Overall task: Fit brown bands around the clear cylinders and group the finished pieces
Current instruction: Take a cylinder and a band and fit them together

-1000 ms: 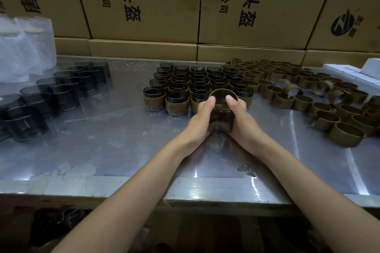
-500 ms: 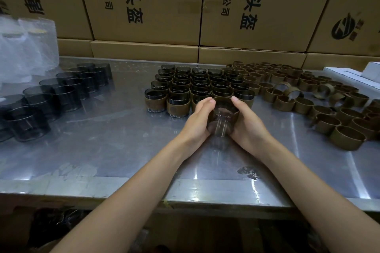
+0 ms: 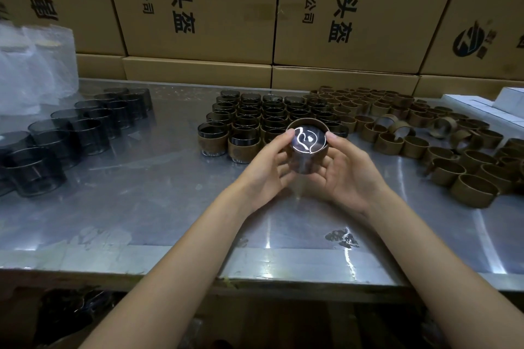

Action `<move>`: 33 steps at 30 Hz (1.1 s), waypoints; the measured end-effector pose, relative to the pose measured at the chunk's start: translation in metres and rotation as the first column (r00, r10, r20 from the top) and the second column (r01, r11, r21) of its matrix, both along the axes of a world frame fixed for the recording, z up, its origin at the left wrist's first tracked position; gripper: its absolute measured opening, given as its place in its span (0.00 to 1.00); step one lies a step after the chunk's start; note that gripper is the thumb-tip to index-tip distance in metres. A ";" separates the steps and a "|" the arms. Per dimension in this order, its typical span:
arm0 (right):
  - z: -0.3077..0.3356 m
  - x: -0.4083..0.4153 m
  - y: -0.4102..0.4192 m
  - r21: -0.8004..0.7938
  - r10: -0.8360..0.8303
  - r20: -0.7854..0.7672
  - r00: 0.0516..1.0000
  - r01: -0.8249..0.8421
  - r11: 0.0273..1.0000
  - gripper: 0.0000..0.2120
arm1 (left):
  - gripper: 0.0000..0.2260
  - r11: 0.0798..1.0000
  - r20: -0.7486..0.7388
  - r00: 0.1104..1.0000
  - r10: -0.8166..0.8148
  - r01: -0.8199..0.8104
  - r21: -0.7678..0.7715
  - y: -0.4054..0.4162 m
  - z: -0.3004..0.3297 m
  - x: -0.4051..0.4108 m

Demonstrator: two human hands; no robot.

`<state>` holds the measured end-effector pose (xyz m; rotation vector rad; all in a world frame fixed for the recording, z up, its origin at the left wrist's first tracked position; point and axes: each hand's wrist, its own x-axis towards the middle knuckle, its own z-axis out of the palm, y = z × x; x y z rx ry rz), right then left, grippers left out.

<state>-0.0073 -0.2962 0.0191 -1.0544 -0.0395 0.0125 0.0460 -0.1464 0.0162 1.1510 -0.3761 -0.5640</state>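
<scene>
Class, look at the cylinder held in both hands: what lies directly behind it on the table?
Behind the held cylinder stand rows of banded cylinders on the table. The cylinder and both hands cover the nearest ones.

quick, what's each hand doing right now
Left hand: holding the cylinder, fingers curled round its left side.
Right hand: holding the same cylinder from the right.
</scene>
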 end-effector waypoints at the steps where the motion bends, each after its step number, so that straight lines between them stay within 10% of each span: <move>1: 0.001 -0.001 -0.001 0.030 0.008 0.014 1.000 -0.008 1.000 0.22 | 0.26 0.999 -0.021 0.999 -0.047 0.047 0.011 0.002 0.001 0.000; 11: 0.002 -0.005 -0.008 -0.015 0.230 0.147 0.962 -0.230 0.973 0.27 | 0.18 0.951 -0.036 0.963 -0.266 0.257 -0.170 0.017 -0.003 0.005; 21: 0.001 -0.008 -0.011 -0.021 0.389 0.226 0.893 -0.394 0.919 0.26 | 0.32 0.918 0.136 0.930 -0.341 0.361 -0.164 0.015 -0.004 -0.002; 27: 0.004 -0.005 -0.008 -0.097 0.141 0.068 0.988 -0.135 0.986 0.28 | 0.30 0.975 0.093 0.975 -0.201 0.209 -0.082 0.011 0.002 -0.001; 33: 0.004 -0.003 0.002 -0.285 -0.197 0.179 0.964 0.242 0.927 0.12 | 0.28 0.985 0.415 0.910 -0.012 -0.062 0.163 0.001 0.001 -0.006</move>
